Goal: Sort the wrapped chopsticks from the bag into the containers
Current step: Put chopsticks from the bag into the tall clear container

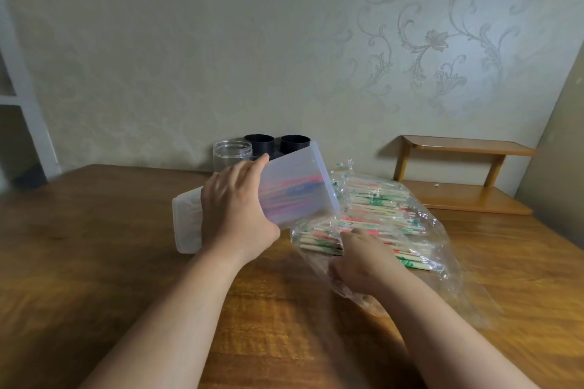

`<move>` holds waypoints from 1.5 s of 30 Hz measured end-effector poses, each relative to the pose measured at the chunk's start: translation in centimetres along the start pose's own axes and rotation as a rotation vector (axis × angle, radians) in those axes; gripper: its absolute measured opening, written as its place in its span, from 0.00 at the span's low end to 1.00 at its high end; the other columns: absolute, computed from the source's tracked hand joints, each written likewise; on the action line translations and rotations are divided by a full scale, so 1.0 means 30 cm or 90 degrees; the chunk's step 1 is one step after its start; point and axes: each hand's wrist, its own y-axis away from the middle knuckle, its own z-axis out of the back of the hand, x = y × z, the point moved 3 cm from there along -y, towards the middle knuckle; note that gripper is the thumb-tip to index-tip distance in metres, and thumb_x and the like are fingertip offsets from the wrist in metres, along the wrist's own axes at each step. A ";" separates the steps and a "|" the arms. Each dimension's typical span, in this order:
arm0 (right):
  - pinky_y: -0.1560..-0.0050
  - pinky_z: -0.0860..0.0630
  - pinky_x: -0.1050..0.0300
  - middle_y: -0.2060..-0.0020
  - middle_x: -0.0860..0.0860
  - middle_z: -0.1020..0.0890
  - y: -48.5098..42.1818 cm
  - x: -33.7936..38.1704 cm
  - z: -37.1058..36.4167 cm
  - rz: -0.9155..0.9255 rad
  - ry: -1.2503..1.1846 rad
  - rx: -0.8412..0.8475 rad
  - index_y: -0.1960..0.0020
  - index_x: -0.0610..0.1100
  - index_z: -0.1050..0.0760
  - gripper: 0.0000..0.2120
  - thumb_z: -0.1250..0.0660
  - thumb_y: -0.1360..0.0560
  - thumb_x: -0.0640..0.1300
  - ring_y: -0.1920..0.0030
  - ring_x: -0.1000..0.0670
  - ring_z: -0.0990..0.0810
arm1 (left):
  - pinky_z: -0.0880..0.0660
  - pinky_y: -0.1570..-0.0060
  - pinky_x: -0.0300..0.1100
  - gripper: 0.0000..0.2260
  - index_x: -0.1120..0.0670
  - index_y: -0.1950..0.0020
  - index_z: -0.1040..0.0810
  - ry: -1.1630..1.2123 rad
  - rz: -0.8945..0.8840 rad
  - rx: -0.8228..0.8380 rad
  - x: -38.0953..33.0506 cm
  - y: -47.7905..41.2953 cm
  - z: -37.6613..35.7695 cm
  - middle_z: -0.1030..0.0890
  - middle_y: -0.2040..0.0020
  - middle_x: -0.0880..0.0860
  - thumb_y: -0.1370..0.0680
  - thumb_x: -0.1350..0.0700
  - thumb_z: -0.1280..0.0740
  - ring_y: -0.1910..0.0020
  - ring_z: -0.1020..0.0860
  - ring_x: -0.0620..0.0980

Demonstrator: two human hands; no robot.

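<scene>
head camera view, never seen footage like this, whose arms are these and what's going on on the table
There is no machine here. A person wears a camera on their head, so you look down along their own two bare arms. This is the only view. The left hand grips a cloudy plastic box, held tilted above the table. The right hand reaches into a clear bag full of wrapped chopsticks; whether it grips any is unclear. At the back, by the wall, stand a clear jar and two black cups.
</scene>
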 end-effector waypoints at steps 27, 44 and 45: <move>0.35 0.34 0.43 0.36 0.49 0.29 -0.028 -0.027 0.000 0.021 0.041 -0.038 0.36 0.51 0.28 0.17 0.38 0.21 0.57 0.34 0.40 0.32 | 0.42 0.30 0.51 0.47 0.48 0.24 0.38 -0.001 -0.007 0.002 0.004 0.003 -0.003 0.31 0.31 0.49 0.40 0.57 0.23 0.32 0.36 0.50; 0.55 0.27 0.54 0.50 0.48 0.19 -0.012 -0.020 0.015 0.073 0.000 -0.032 0.48 0.45 0.24 0.08 0.33 0.24 0.47 0.50 0.44 0.22 | 0.41 0.29 0.52 0.47 0.48 0.24 0.38 -0.003 -0.010 0.008 -0.001 0.003 -0.004 0.31 0.31 0.49 0.40 0.56 0.22 0.32 0.35 0.51; 0.57 0.27 0.54 0.51 0.48 0.19 -0.007 -0.016 0.018 0.078 -0.014 -0.026 0.49 0.45 0.24 0.09 0.32 0.25 0.49 0.52 0.45 0.22 | 0.41 0.29 0.52 0.47 0.48 0.24 0.38 -0.004 -0.011 0.007 -0.002 0.003 -0.005 0.31 0.31 0.49 0.40 0.56 0.22 0.33 0.35 0.51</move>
